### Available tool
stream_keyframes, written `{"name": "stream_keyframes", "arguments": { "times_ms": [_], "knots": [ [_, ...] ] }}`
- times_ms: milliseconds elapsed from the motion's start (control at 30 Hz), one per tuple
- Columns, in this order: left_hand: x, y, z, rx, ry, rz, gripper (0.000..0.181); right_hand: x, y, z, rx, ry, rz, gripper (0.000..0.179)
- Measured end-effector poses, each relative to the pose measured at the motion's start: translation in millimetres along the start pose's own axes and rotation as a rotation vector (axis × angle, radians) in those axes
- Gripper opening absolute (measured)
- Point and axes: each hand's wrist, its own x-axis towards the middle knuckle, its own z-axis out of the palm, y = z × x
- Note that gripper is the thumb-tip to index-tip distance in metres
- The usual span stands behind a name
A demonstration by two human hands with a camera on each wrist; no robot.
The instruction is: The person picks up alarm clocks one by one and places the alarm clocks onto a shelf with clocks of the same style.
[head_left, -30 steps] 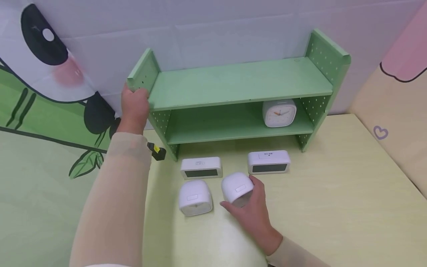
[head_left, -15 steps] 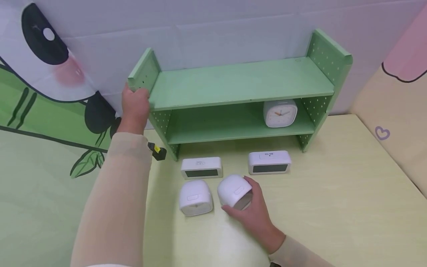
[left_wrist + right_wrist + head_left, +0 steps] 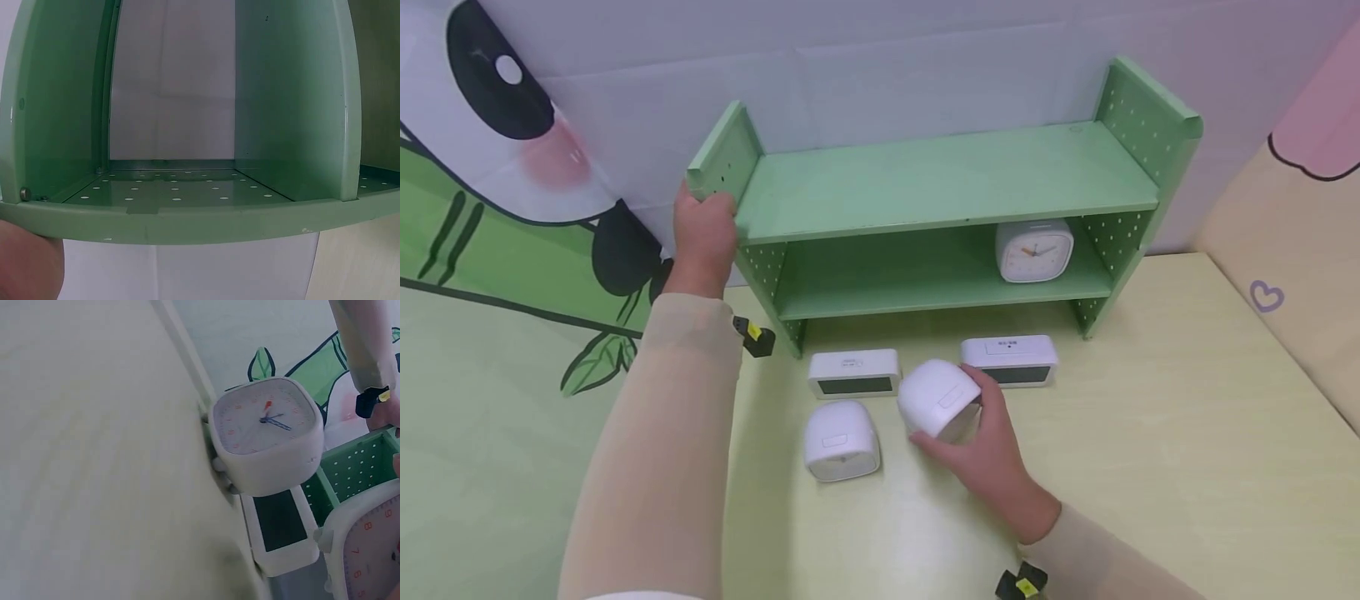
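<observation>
My left hand (image 3: 703, 242) grips the left side panel of a green two-tier shelf (image 3: 940, 183). In the left wrist view only part of that hand (image 3: 28, 262) shows, against the panel's edge. My right hand (image 3: 996, 467) holds a white rounded alarm clock (image 3: 934, 396) between thumb and fingers, tilted, in front of the shelf. Its dial with red numerals shows in the right wrist view, where this clock (image 3: 369, 550) is cut off by the frame edge. A similar alarm clock (image 3: 841, 442) stands on the table to its left.
Two white digital clocks, one left (image 3: 853, 372) and one right (image 3: 1009, 360), sit on the table before the shelf. Another white alarm clock (image 3: 1035, 252) stands on the lower tier, at the right. Behind the shelf hangs a printed cloth (image 3: 917, 83). The pale table (image 3: 1187, 450) extends rightward.
The alarm clock in my right hand first shifted slightly left, then moved away from me, closer to the shelf. My left hand stays on the side panel.
</observation>
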Motion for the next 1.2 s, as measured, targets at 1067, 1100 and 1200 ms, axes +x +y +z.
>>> {"name": "stream_keyframes", "arguments": {
  "times_ms": [1067,1100,1200],
  "knots": [
    [3.4,-1.8,1.1,-0.030,-0.002,-0.011,0.057,111.1,-60,-36,-0.064,-0.140,-0.002,0.110],
    [3.3,-1.6,0.7,-0.025,-0.004,-0.014,0.057,114.4,-61,-36,-0.063,-0.144,0.000,0.110],
    [3.6,-1.5,-1.2,-0.015,-0.010,-0.021,0.058,123.7,-63,-35,-0.058,-0.141,0.011,0.110]
  ]
}}
